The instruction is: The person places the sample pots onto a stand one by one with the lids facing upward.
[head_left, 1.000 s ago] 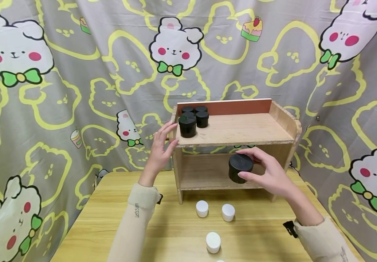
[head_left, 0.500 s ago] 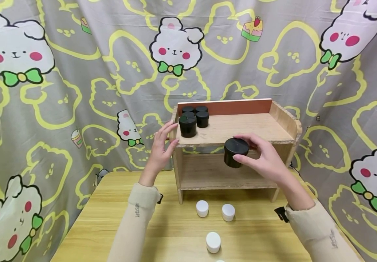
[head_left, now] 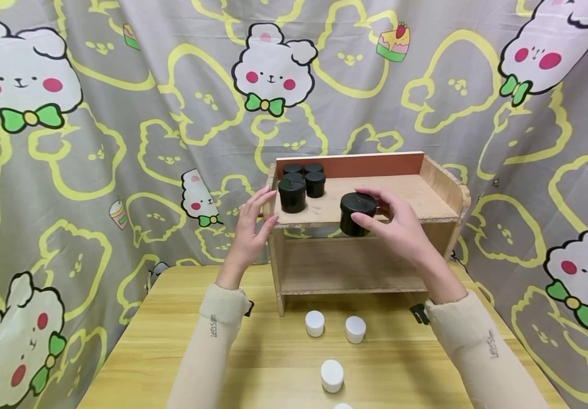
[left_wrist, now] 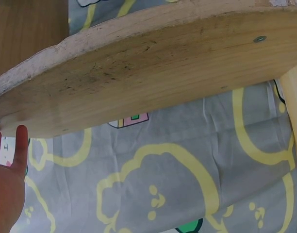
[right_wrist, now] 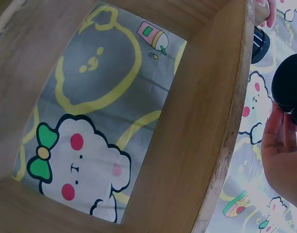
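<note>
My right hand [head_left: 403, 230] pinches a black lidded jar [head_left: 353, 215] by its side, holding it upright at the front edge of the wooden shelf's top board [head_left: 401, 196]. In the right wrist view that jar [right_wrist: 290, 80] shows as a dark round base above the fingers. Several more black jars [head_left: 292, 196] are grouped at the left end of the top board. My left hand [head_left: 249, 233] has its fingers spread at the shelf's left side panel, beside the front jar. The left wrist view shows that panel [left_wrist: 148, 68] with two fingers near its edge.
Several small white jars [head_left: 332, 375] stand on the wood-grain table [head_left: 166, 341] in front of the shelf. The shelf's lower board [head_left: 334, 267] lies beneath the held jar. A raised side panel [head_left: 444, 187] bounds the right end, and a patterned curtain [head_left: 196, 113] hangs behind.
My right hand has lifted the black jar from in front of the lower compartment, up and slightly left to the top board's edge. The left hand stays in place.
</note>
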A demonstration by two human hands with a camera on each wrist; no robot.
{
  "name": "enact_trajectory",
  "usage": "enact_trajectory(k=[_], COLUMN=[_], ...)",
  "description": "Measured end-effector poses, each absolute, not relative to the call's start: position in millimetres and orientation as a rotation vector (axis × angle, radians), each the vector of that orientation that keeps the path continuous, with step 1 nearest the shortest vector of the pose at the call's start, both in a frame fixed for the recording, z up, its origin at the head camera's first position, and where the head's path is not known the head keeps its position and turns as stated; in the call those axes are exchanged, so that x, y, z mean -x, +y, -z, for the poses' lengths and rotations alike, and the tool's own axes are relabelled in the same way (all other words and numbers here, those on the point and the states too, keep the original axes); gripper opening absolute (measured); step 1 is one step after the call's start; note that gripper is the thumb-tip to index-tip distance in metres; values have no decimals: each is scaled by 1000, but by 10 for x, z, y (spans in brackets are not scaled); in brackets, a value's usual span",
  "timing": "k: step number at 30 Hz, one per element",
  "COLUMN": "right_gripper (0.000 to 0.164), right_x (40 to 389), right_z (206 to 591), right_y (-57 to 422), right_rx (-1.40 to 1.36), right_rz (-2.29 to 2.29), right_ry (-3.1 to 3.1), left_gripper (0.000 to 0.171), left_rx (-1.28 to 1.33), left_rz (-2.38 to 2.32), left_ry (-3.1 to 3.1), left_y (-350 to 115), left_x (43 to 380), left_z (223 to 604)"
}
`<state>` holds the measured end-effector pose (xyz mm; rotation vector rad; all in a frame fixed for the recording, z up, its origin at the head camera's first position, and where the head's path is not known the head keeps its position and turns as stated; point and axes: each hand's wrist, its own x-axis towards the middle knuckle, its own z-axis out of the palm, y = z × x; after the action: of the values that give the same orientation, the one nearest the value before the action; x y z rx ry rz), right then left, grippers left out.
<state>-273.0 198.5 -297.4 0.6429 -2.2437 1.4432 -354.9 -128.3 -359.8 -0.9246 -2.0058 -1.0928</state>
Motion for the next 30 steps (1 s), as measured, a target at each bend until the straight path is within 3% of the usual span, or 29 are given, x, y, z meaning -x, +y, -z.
enact_trajectory(k=[30], right_gripper=[59], right_x=[3289], right_z=[2780], right_y=[1537], right_rx=[-571], right_rz=[-1512], right_ry=[-2235], left_gripper=[52], left_rx=[935], left_rz=[1087], left_ry=[-1996], left_y=[-1292], left_x=[3585], left_z=[3614])
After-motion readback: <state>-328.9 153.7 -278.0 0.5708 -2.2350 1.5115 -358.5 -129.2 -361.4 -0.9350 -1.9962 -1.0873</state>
